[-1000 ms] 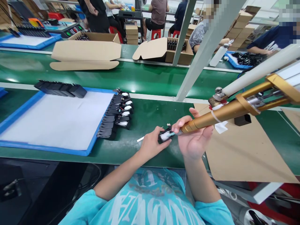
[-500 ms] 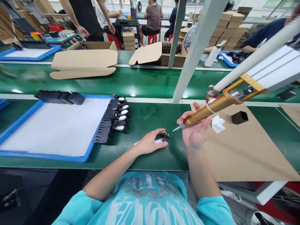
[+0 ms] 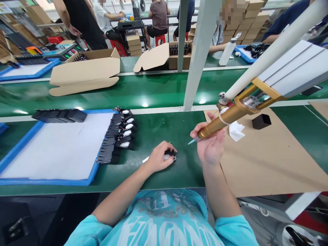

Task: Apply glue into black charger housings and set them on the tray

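Note:
My left hand point(image 3: 161, 157) is closed around a small black-and-white part point(image 3: 170, 154) on the green bench, its fingers covering much of it. Under that wrist a thin white strip point(image 3: 145, 159) pokes out. Palm up, my right hand point(image 3: 210, 145) holds a gold-coloured glue dispenser point(image 3: 217, 124) whose pale blue nozzle point(image 3: 191, 141) points down-left, apart from the part. Left of my hands, several black housings with white pieces point(image 3: 128, 127) stand in a row along the tray's right side.
A blue-rimmed tray point(image 3: 92, 171) lies at the left, with black boxes point(image 3: 60, 115) at its back edge. On the right, a cardboard sheet point(image 3: 269, 160) bears a black square tube point(image 3: 261, 121) and crumpled white paper point(image 3: 236, 131). A metal post point(image 3: 196, 68) rises behind; co-workers are beyond.
My left hand has shifted slightly left and curled more tightly over the small part. The dispenser stays in my right hand, and the whole view has turned a little.

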Demonstrator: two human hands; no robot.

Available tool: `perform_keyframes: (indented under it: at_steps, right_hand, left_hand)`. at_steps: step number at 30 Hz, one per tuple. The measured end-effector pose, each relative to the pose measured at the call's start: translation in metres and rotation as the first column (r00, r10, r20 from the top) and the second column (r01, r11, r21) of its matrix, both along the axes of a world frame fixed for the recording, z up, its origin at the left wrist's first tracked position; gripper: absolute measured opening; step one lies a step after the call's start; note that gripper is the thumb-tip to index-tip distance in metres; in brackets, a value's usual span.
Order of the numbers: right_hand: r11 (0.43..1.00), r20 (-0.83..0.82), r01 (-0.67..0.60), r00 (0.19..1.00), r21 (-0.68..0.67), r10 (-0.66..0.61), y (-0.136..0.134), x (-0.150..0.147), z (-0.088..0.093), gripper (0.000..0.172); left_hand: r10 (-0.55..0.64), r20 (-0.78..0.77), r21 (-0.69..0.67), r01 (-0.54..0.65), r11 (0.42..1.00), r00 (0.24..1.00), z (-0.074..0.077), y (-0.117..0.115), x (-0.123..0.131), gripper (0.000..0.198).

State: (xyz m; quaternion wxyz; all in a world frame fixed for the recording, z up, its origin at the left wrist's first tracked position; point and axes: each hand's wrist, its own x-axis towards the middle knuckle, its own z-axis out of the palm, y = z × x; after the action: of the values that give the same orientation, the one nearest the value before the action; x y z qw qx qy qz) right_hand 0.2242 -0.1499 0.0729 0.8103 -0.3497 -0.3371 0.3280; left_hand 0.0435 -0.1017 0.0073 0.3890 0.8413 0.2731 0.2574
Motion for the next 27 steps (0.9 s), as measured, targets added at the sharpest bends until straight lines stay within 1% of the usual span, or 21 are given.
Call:
perform_keyframes:
  at_steps: [3, 5, 7, 9, 12, 14, 16, 19, 23, 27]
  right_hand:
    - [1.0, -0.013, 0.002, 1.0, 0.013, -0.002, 0.0, 0.001, -0.001, 0.045]
    - [1.0, -0.015, 0.009, 1.0, 0.012, -0.009, -0.001, 0.001, -0.001, 0.045]
    - [1.0, -0.012, 0.014, 1.0, 0.01, -0.014, -0.001, 0.002, -0.001, 0.045]
    - [1.0, -0.009, 0.017, 1.0, 0.002, -0.017, -0.001, 0.002, -0.001, 0.046]
    - [1.0, -0.02, 0.019, 1.0, -0.002, -0.019, 0.0, 0.001, -0.001, 0.045]
    - [1.0, -0.042, 0.028, 0.999, -0.001, -0.028, 0.0, 0.001, -0.002, 0.04]
    - [0.999, -0.063, 0.043, 0.997, -0.004, -0.043, 0.001, 0.001, -0.002, 0.036]
    - [0.999, -0.068, 0.043, 0.997, -0.011, -0.044, 0.001, 0.001, -0.004, 0.036]
    - [1.0, -0.054, 0.025, 0.998, -0.002, -0.025, 0.0, 0.003, -0.005, 0.036]
    - [1.0, -0.058, 0.01, 0.998, 0.021, -0.009, -0.001, 0.002, -0.005, 0.036]
  left_hand:
    - [-0.092, -0.077, 0.111, 0.1, 0.989, 0.993, 0.006, 0.001, -0.006, 0.045]
    - [-0.138, -0.162, 0.176, 0.167, 0.97, 0.977, 0.013, 0.001, -0.01, 0.048]
    - [-0.17, -0.21, 0.197, 0.212, 0.957, 0.963, 0.019, 0.0, -0.014, 0.051]
    - [-0.181, -0.229, 0.197, 0.228, 0.954, 0.956, 0.022, -0.003, -0.017, 0.057]
    - [-0.122, -0.264, 0.228, 0.185, 0.956, 0.957, 0.022, -0.008, -0.021, 0.05]
    - [-0.088, -0.255, 0.252, 0.154, 0.955, 0.963, 0.021, -0.011, -0.022, 0.043]
    - [-0.085, -0.199, 0.262, 0.136, 0.955, 0.976, 0.018, -0.013, -0.021, 0.036]
    - [-0.075, -0.109, 0.266, 0.102, 0.959, 0.991, 0.015, -0.014, -0.02, 0.027]
    - [-0.041, -0.062, 0.275, 0.056, 0.96, 0.997, 0.012, -0.014, -0.018, 0.023]
    - [-0.041, -0.063, 0.24, 0.055, 0.969, 0.997, 0.007, -0.014, -0.019, 0.021]
